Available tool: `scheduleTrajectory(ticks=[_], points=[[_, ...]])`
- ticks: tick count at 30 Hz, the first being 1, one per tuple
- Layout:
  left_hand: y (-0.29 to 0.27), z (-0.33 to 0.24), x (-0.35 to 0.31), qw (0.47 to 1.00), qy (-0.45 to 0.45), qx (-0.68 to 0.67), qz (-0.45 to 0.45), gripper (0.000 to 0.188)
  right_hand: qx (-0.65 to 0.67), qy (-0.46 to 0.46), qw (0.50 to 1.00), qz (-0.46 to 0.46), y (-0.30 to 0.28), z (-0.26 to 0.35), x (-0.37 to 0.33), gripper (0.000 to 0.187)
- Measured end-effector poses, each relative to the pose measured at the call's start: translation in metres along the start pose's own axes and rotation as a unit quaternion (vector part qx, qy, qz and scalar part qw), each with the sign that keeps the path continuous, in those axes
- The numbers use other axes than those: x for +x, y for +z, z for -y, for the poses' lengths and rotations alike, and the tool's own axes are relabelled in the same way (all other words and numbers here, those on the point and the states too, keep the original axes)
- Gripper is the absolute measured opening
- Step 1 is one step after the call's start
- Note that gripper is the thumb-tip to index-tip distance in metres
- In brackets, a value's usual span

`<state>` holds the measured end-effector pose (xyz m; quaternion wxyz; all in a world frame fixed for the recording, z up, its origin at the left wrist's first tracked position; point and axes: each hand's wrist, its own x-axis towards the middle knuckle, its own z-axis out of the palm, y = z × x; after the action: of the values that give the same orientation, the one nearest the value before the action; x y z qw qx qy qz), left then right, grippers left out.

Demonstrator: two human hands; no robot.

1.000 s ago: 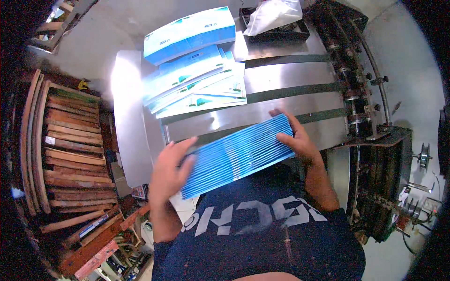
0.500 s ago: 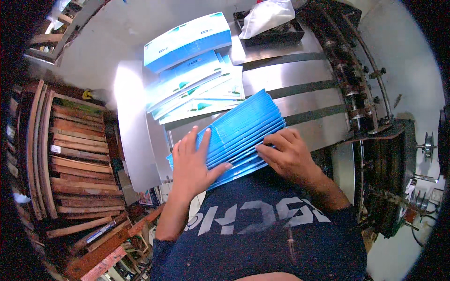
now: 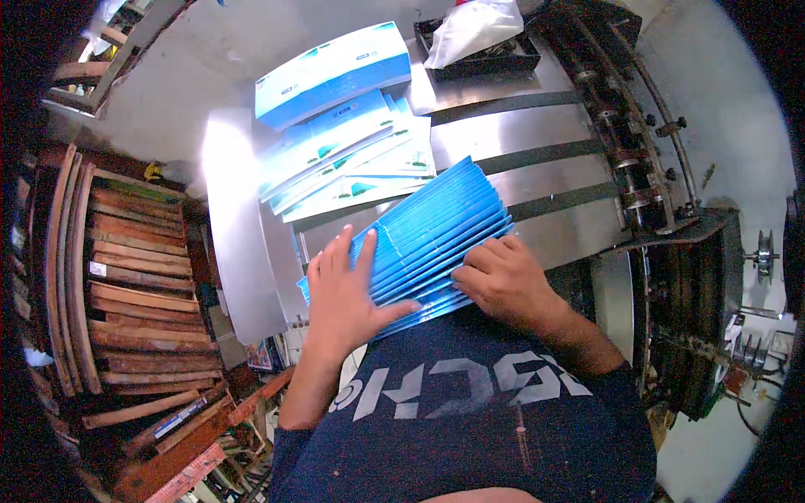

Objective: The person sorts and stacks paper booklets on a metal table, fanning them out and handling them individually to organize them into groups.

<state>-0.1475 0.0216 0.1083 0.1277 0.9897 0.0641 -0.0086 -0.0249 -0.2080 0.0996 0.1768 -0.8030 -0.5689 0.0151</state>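
A fanned stack of blue printed paper sheets (image 3: 436, 226) lies slantwise at the near edge of the metal table, against my shirt. Spread over its left end is my left hand (image 3: 345, 289), fingers apart, thumb along the near sheets. My right hand (image 3: 511, 281) is closed at the right edge of the stack, its curled fingertips pinching the edges of the near sheets. How many sheets they grip is hidden. Beyond the stack lie loose white-and-green printed sheets (image 3: 360, 189), overlapping one another. Behind those is a tall, neat block of similar blue-and-white sheets (image 3: 335, 75).
The metal table (image 3: 243, 251) has dark slots across it. At the back a black tray (image 3: 495, 65) holds a white plastic bag (image 3: 474, 32). Machine rollers and rods (image 3: 625, 142) line the right side. A rack of wooden strips (image 3: 147, 285) stands to the left.
My right hand has shifted slightly left and nearer to me along the sheet edges, its fingers more curled. My left hand stays spread on the stack, its thumb reaching slightly farther right.
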Motion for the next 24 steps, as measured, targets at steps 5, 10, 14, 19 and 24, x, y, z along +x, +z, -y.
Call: scheduleTrajectory(ticks=[5,10,14,19,24], points=[[-0.002,-0.003,0.0,1.0,-0.007,-0.003,-0.001,0.104,-0.016,0.011,0.999,-0.026,0.007,0.006,0.0,0.015],[0.002,-0.003,-0.002,1.0,-0.031,0.005,0.001,0.095,0.016,0.007,0.998,-0.056,0.006,0.005,0.003,0.016],[0.003,-0.003,-0.002,0.999,-0.041,0.007,0.0,0.092,0.081,-0.004,0.997,-0.017,0.003,0.0,0.004,0.015],[0.003,-0.003,-0.002,0.999,-0.052,0.01,0.012,0.092,0.195,0.034,0.977,0.081,-0.004,-0.01,0.011,0.013],[0.004,-0.003,-0.003,0.999,-0.047,0.012,0.006,0.094,0.235,0.042,0.957,0.167,-0.008,-0.018,0.024,0.01]])
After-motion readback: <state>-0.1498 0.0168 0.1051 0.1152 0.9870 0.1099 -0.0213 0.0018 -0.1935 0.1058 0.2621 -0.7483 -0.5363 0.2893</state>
